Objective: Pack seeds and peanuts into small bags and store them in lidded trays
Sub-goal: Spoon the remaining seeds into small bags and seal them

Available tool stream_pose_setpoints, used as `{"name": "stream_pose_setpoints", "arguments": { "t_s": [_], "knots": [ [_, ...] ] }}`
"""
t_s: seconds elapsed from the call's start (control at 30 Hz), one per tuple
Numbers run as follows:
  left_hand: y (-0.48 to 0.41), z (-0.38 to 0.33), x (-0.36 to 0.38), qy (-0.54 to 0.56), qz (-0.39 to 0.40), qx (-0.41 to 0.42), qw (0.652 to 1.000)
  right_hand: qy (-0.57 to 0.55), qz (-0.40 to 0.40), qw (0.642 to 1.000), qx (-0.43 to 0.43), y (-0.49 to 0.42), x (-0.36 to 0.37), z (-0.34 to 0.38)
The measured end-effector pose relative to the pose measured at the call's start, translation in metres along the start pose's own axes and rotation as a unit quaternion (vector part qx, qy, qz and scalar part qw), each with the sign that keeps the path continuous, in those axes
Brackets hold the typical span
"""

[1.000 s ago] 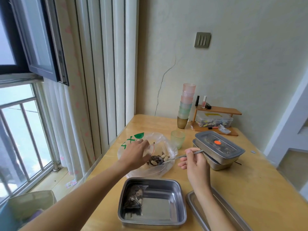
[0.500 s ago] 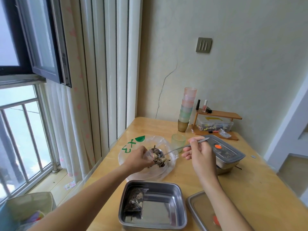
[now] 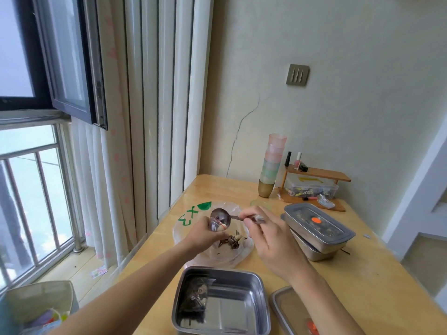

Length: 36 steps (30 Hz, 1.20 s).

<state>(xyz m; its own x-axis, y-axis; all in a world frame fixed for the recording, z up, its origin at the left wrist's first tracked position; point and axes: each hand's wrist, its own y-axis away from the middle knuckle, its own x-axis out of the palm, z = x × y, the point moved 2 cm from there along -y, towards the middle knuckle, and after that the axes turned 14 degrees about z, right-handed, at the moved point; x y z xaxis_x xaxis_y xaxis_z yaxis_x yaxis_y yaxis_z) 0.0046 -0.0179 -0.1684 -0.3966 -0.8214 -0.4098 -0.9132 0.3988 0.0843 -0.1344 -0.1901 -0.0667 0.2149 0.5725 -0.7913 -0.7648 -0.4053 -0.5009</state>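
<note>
Spoon point(image 3: 227, 216) bowl tips just above small bag point(image 3: 216, 227) pinched by left hand point(image 3: 205, 235); right hand point(image 3: 272, 236) grips handle (axis sideways).

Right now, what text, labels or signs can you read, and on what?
"X3", uncertain: green print on the large plastic bag.
Orange sticker on the lidded tray: no readable text.
Yellow label on the clear box: too blurred.

Bright, diffuse daylight enters through the window point(image 3: 29, 189) at left, its upper panes overexposed. Shadows on the worktop point(image 3: 362, 274) are faint. The steel tray point(image 3: 242, 308) shows glare. Wide-angle distortion bends verticals near the edges, and fine detail is soft.
</note>
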Motion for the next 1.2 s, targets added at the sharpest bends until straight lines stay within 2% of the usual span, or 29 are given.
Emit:
{"name": "stream_pose_setpoints", "arguments": {
  "t_s": [0.23, 0.4, 0.63, 0.73, 0.8, 0.9, 0.97, 1.03, 1.1, 1.2],
  "knots": [
    [0.003, 0.001, -0.001, 0.013, -0.026, 0.019, 0.999, 0.005, -0.035, 0.999, -0.004, 0.002, 0.001, 0.002],
    [0.002, 0.0, -0.005, -0.002, -0.027, 0.035, 0.999, -0.011, -0.014, 1.0, 0.003, 0.002, 0.001, 0.002],
    [0.003, 0.002, -0.007, -0.028, -0.028, 0.05, 0.998, -0.018, -0.022, 1.0, 0.004, 0.001, -0.004, -0.004],
    [0.002, 0.0, -0.008, -0.023, -0.036, 0.049, 0.998, -0.033, -0.075, 0.996, 0.023, 0.003, -0.004, -0.006],
    [0.002, -0.002, -0.01, -0.022, -0.055, 0.042, 0.997, -0.064, -0.147, 0.984, 0.079, 0.005, -0.004, -0.016],
    [0.002, -0.006, -0.017, -0.054, -0.09, 0.046, 0.993, -0.176, -0.216, 0.939, 0.199, 0.009, 0.002, -0.035],
    [0.001, -0.012, -0.021, -0.092, -0.104, 0.056, 0.989, -0.261, -0.227, 0.902, 0.259, 0.013, 0.008, -0.043],
    [0.0, -0.02, -0.023, -0.136, -0.114, 0.072, 0.982, -0.297, -0.221, 0.878, 0.304, 0.018, 0.015, -0.049],
    [-0.003, -0.027, -0.021, -0.184, -0.115, 0.085, 0.972, -0.315, -0.22, 0.86, 0.335, 0.023, 0.022, -0.055],
    [-0.012, -0.037, -0.013, -0.266, -0.063, 0.098, 0.957, -0.314, -0.222, 0.855, 0.348, 0.028, 0.029, -0.062]
  ]
}}
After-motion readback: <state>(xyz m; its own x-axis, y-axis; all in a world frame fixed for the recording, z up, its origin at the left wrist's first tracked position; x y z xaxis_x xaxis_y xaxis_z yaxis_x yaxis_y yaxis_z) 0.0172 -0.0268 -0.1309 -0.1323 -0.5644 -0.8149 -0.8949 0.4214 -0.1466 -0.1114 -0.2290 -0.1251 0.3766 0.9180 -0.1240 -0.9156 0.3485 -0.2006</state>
